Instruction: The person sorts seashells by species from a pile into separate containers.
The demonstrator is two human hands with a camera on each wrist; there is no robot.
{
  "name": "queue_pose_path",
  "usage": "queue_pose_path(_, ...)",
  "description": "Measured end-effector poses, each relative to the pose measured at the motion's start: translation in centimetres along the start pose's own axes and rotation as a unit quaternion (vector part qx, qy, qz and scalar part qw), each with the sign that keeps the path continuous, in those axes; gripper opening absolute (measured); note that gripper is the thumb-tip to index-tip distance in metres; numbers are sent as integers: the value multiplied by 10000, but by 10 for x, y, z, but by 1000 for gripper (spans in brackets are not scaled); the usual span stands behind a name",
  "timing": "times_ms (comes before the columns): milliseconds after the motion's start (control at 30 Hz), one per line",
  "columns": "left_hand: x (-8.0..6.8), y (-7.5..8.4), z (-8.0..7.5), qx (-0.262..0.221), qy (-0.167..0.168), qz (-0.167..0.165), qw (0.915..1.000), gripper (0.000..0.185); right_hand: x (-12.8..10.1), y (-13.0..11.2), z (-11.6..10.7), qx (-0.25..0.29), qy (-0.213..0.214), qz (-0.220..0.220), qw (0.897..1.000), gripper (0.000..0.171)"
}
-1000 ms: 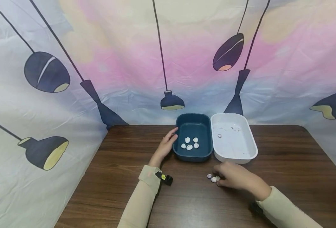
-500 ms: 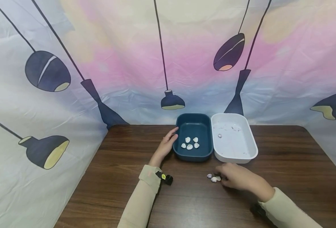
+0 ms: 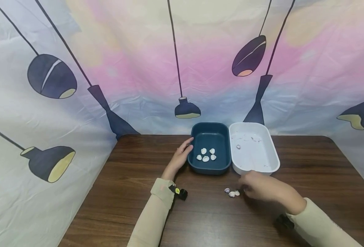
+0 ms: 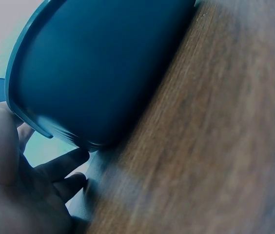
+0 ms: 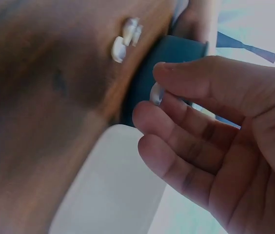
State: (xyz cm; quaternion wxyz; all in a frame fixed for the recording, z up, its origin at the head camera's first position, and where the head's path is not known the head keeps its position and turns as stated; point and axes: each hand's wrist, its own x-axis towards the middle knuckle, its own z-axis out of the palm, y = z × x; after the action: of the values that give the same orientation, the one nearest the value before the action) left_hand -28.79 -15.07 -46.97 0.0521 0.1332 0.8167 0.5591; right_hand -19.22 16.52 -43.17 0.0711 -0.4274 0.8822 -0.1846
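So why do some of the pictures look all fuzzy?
Head view: mostly sharp, but the right hand is smeared, and the table edges bend near the corners. Left wrist view: the blue tray sits too close, so it and the wood blur. Right wrist view: dim, with soft fingers around a small shell.

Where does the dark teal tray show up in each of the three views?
Head: the teal tray sits centre, left of the white tray, with the left hand touching its left rim.
Left wrist: it fills the upper left, seen from low beside it.
Right wrist: only a dark sliver, behind the right hand.
Shared landmark: the wooden table.
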Motion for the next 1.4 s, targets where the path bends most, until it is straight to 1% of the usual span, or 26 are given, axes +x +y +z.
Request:
queue_pose_path(200, 0, -1, 1, 34, -22, -28, 10000, 47, 1, -1, -14, -212, 251, -443, 9985, 21)
queue_pose_path(333, -1, -1, 0, 55, -37, -13, 10000, 47, 2, 0, -22, -231, 354, -508, 9978, 23)
queue_pose_path(567, 0, 0, 0, 50, -31, 21, 10000, 48, 4, 1, -35, -272, 413, -300, 9983, 24)
queue_pose_path(667, 1, -1, 0, 76, -70, 49, 9999, 48, 7, 3, -41, -352, 430, -300, 9980, 25)
queue_pose_path(800, 12, -23, 2, 22, -37, 78, 10000, 49, 10, 8, -50, -475, 410, -300, 9976, 26)
queue_pose_path(900, 19, -39, 5, -44, 49, 83, 9999, 50, 13, 13, -56, -527, 383, -264, 9975, 27)
queue_pose_path(1133, 19, -40, 6, 10, 251, 104, 9996, 48, 19, 26, -63, -495, 305, -5, 9983, 28)
queue_pose_path(1267, 18, -40, 7, 12, 276, 76, 9996, 46, 23, 37, -63, -464, 250, 60, 9986, 26)
queue_pose_path(1400, 18, -39, 6, -36, 262, 108, 9996, 47, 26, 49, -62, -416, 224, 274, 9985, 28)
